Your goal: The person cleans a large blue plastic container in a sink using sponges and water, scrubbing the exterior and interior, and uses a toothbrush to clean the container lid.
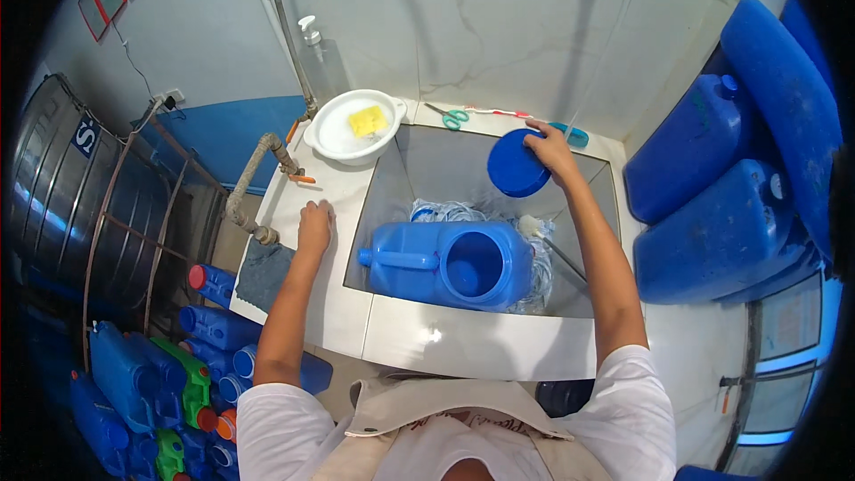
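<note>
My right hand [554,150] grips a round blue lid [515,165] by its edge over the far right part of the sink. Below it, a blue plastic jug [405,281] lies in the sink [592,214], its wide round mouth uncovered and facing up. My left hand [315,226] is over the white counter left of the sink. Its fingers are loosely bent, with nothing visible in them. Beside the jug, a long-handled brush [533,226] leans in the sink. Whitish netting or plastic [463,212] lies partly under the jug.
A white basin [334,144] with suds and a yellow sponge [367,121] stands far left of the sink. Scissors [452,117] and a toothbrush [499,112] lie along the back ledge. A tap pipe [245,183] juts in at left. Large blue jerrycans [712,223] crowd the right.
</note>
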Available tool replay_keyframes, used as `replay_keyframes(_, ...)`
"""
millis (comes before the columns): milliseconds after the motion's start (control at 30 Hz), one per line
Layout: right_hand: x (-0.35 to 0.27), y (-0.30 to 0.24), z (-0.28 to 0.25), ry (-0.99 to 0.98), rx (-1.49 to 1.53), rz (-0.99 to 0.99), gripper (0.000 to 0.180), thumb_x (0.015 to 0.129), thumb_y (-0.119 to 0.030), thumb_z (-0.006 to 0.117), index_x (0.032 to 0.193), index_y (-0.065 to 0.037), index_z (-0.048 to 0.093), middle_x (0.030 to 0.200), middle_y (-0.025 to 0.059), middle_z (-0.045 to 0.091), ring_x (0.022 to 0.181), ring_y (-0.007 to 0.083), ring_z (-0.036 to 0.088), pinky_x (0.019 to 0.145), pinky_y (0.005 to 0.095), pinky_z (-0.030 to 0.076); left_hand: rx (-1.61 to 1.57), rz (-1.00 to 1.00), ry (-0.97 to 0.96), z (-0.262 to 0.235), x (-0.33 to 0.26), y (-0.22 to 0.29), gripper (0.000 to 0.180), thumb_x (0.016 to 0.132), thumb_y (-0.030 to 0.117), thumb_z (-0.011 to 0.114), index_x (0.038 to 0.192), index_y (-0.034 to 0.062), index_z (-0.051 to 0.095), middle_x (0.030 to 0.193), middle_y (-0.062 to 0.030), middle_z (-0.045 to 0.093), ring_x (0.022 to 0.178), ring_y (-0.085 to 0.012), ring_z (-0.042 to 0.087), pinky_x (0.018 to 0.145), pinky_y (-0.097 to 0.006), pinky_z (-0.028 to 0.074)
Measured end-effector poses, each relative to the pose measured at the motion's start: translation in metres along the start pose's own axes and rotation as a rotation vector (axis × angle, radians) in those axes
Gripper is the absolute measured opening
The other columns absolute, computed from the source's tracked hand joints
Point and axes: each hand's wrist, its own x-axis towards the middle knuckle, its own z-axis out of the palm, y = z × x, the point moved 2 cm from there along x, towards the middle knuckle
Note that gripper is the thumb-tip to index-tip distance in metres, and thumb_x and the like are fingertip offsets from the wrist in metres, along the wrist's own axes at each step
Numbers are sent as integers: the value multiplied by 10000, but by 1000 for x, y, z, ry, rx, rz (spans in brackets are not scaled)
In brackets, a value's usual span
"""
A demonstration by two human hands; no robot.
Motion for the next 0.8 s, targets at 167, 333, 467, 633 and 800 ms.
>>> replay_keyframes(167,-89,-40,11,-322,82,-11,361,761,-213,673,1069,-33,616,918,73,631,815,164,604,752,267,478,-379,84,250,-12,9,33,284,863,223,544,1070,29,544,899,-234,542,848,-390,545,741,-446,448)
replay_keyframes(333,-167,-16,64,-303,-660,-502,299,812,-198,589,1092,-92,601,1259,143,486,1193,301,419,1003,470,293,-632,39,99,-16,22,75,334,861,307,561,1025,16,572,850,-225,573,802,-381,566,744,-412,448)
replay_keyframes(467,-201,-32,104,-395,-1085,-831,312,872,-182,473,1167,-121,552,1325,136,423,1254,348,336,1020,590,180,-1069,-25,-229,-17,31,104,234,867,227,579,1000,37,549,786,-68,527,669,-146,572,613,-274,502)
replay_keyframes(633,-209,-26,93,-288,-1042,-603,474,790,-466,527,1134,-144,576,1253,112,478,1224,368,352,1005,582,190,-1400,-267,-471,-36,12,119,285,843,196,620,985,35,434,843,-47,531,748,-127,570,654,-269,529)
replay_keyframes(800,-220,-14,20,-157,-1038,-573,411,759,-441,567,1064,-170,613,1224,91,499,1231,346,347,1008,555,200,-1267,-75,-350,-43,-38,114,337,825,189,654,1007,36,416,929,-63,558,883,-120,553,836,-264,458)
